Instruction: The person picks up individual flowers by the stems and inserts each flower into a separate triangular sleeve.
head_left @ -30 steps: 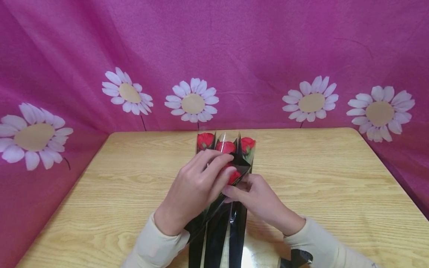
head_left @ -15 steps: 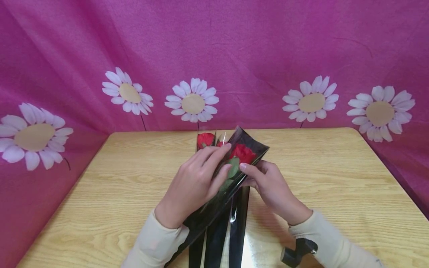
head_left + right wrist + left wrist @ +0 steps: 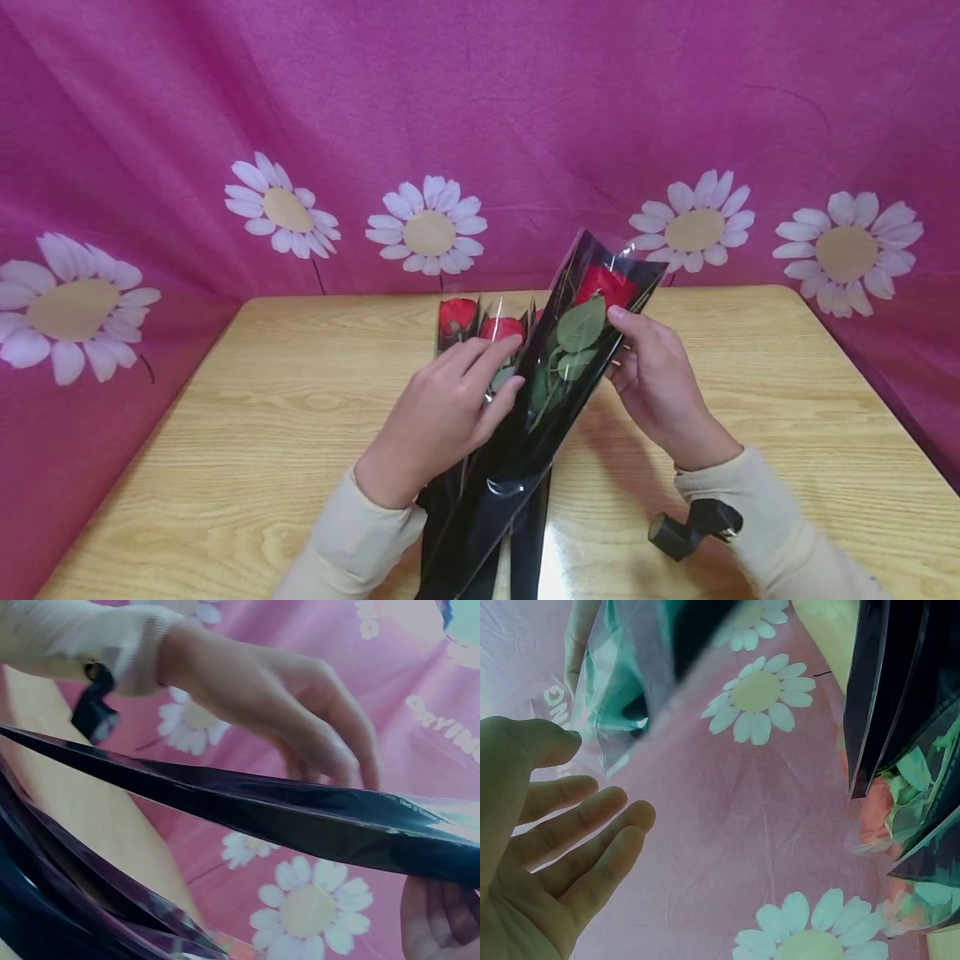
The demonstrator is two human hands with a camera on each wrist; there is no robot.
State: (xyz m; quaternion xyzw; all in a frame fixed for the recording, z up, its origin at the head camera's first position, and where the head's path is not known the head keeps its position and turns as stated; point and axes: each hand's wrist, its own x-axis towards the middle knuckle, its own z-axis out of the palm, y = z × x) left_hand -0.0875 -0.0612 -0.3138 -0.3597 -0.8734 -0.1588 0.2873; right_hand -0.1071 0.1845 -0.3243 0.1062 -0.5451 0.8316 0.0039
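My right hand [image 3: 663, 387] pinches the right edge of a red rose [image 3: 603, 286] in a black-and-clear sleeve, thumb on the front. The sleeve is tilted up to the right, its lower end crossing other wrapped roses. My left hand [image 3: 442, 417] hovers with relaxed fingers over those lying roses, beside the held one; in the left wrist view its fingers [image 3: 592, 847] are spread around nothing. Two more red heads, a left rose [image 3: 457, 315] and a middle rose [image 3: 501, 328], show; a third is nearly covered by the raised sleeve. In the right wrist view the held sleeve [image 3: 300, 825] is edge-on.
A light wood-grain table [image 3: 300, 375] carries the roses. Behind and beside it hangs a magenta cloth [image 3: 525, 125] printed with large white daisies. A black strap device [image 3: 693, 527] hangs from the right sleeve cuff.
My right hand has lifted the wrapped rose off the others, up and to the right, from lying over the row to tilted. The left hand has stayed nearly in place and is now apart from it.
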